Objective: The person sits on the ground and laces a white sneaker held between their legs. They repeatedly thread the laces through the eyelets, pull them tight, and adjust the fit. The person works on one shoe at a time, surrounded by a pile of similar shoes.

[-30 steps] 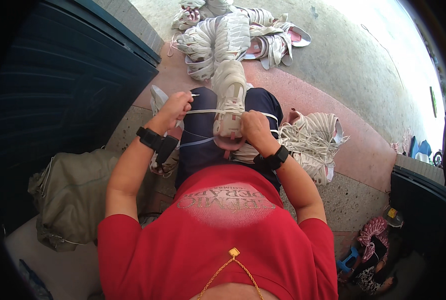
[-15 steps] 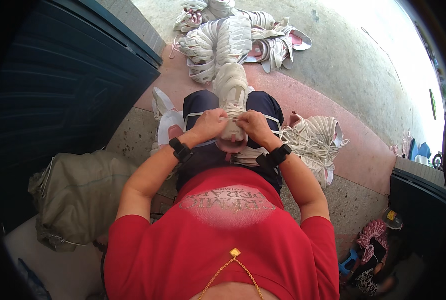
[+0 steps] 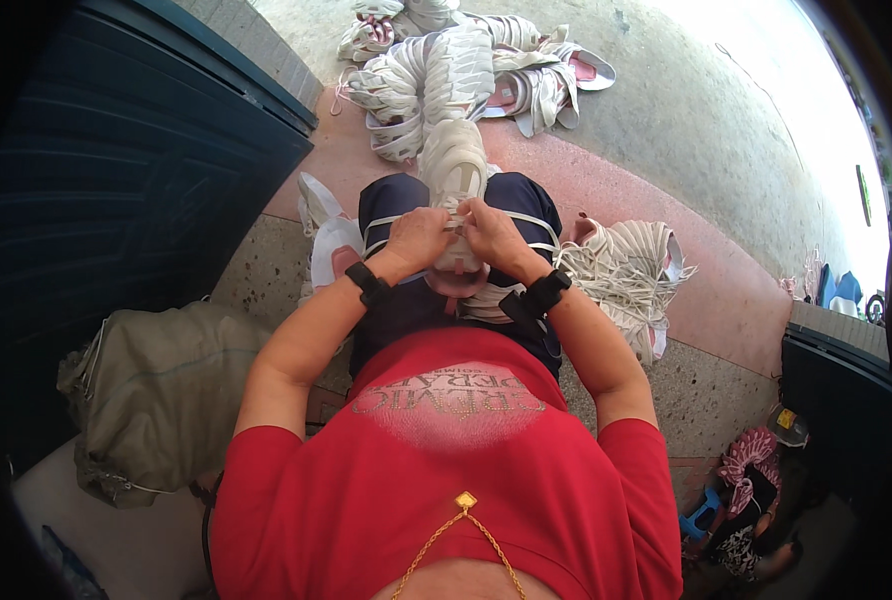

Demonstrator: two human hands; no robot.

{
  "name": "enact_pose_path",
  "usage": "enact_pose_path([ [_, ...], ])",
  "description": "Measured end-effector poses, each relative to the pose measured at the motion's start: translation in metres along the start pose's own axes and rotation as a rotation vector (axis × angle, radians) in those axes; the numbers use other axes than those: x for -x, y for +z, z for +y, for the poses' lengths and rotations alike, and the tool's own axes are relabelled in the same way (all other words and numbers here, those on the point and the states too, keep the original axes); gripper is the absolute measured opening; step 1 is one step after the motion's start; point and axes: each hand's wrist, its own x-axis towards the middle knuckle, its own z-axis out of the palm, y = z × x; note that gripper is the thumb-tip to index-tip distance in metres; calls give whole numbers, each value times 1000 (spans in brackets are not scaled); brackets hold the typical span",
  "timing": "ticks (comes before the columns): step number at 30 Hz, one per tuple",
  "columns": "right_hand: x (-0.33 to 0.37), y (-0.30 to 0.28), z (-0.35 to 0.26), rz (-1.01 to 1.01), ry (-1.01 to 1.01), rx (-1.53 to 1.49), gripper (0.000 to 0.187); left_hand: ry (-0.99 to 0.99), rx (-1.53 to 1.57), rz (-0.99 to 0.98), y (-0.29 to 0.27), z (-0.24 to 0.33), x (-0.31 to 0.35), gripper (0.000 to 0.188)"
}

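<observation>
A cream-white shoe upper (image 3: 453,150) with a pink lining lies lengthwise between my thighs, its pink-edged heel opening toward my belly. My left hand (image 3: 419,238) is closed at the left side of its lacing, fingers pinched on the white shoelace. From the other side my right hand (image 3: 493,237) pinches the lace higher up, near the middle of the eyelet rows. The fingertips of both hands almost meet and partly cover the lace. White cord (image 3: 536,222) also runs across my dark trousers on both sides of the upper.
Nested white uppers (image 3: 456,75) lie in rows on the floor ahead. Another laced bundle (image 3: 626,275) sits by my right leg, and more uppers (image 3: 334,245) by my left. A grey-green sack (image 3: 166,390) stands at left beside a dark metal door (image 3: 136,170).
A lace was stretched between my two hands; now they are closer together over the upper. My right hand has moved up and left along the lacing, while my left hand stays low.
</observation>
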Motion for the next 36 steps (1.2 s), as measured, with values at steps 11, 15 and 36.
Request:
enact_pose_path([
  [11,19,-65,-10,-244,255,71,30,-200,1059,-475,-75,-15,8,19],
  [15,6,-21,-16,-98,-92,-173,31,-188,1075,-414,-52,2,14,19],
  [36,4,-50,-50,-161,174,-298,28,44,247,-20,0,-25,-12,26],
])
